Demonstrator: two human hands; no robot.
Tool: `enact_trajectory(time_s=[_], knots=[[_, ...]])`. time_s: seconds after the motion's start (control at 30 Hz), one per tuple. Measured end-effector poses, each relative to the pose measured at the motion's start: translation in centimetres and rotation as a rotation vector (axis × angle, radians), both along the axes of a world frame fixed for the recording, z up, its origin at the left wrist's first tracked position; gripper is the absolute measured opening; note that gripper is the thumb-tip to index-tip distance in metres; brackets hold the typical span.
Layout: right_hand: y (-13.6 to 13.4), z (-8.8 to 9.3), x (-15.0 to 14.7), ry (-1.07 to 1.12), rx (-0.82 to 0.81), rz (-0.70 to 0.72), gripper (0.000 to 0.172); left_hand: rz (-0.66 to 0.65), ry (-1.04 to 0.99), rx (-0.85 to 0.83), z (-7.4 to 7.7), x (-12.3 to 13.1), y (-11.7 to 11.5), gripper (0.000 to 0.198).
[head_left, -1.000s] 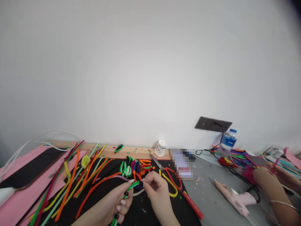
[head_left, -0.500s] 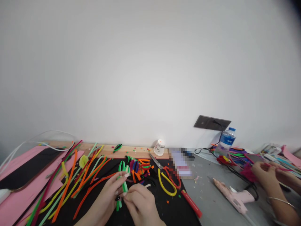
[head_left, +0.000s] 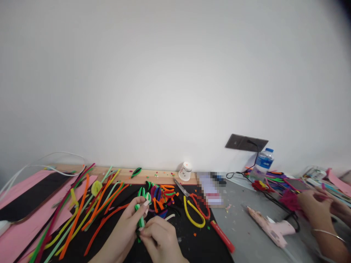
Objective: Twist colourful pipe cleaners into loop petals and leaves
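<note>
Low in the middle of the head view, a green fuzzy pipe cleaner piece [head_left: 141, 220] is pinched between both hands. My left hand [head_left: 131, 223] closes on its upper part with thumb and fingers. My right hand [head_left: 161, 235] grips its lower end, fingertips pressed together. Part of the piece is hidden by the fingers. Just beyond the hands lies a heap of bent pipe cleaner loops [head_left: 164, 195] in orange, green and purple. Long pipe cleaners [head_left: 94, 212] in orange, yellow, green and red spread out left of my left hand.
Scissors [head_left: 189, 204] with one yellow and one red handle lie right of my hands, near a red-handled tool [head_left: 222, 236]. A paper cup [head_left: 185, 171] stands by the wall. Further right are a pink glue gun [head_left: 271, 224], a water bottle [head_left: 263, 162] and another person's hands [head_left: 315, 204].
The green piece has turned and tilted between my fingers, with its looped end less in view. My hands have shifted only slightly. The other person's hands have moved a little.
</note>
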State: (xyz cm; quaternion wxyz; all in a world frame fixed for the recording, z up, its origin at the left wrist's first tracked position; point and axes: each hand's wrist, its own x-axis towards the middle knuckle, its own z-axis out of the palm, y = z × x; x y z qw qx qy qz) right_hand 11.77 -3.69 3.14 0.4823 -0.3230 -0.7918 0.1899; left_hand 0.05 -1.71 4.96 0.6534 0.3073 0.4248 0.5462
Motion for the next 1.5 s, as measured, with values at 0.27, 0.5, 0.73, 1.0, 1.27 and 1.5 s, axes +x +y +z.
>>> enact_trajectory(time_s=[0.27,0.5,0.73,1.0,1.27,1.5], knots=[[0.1,-0.1,-0.2,0.03,-0.041,-0.005,0.015,0.044,0.027,0.062,0.3,-0.3,0.1,0.025],[0.0,-0.1,-0.4,0.061,-0.08,-0.011,0.015,0.023,-0.01,0.071,0.3,-0.3,0.1,0.022],[0.0,0.0,-0.2,-0.019,-0.22,-0.041,0.014,0.05,-0.027,0.055,0.9,-0.6,0.2,0.028],[-0.3,1.1,0.3,-0.054,-0.342,-0.084,0.014,0.068,0.009,0.071,0.7,-1.3,0.8,0.028],[0.3,0.9,1.2,0.125,-0.42,-0.184,0.021,-0.037,0.143,0.221,0.4,-1.1,0.7,0.026],[0.7,1.0,1.7,0.299,-0.488,-0.166,0.014,-0.204,0.386,0.334,1.0,-0.3,-0.9,0.048]])
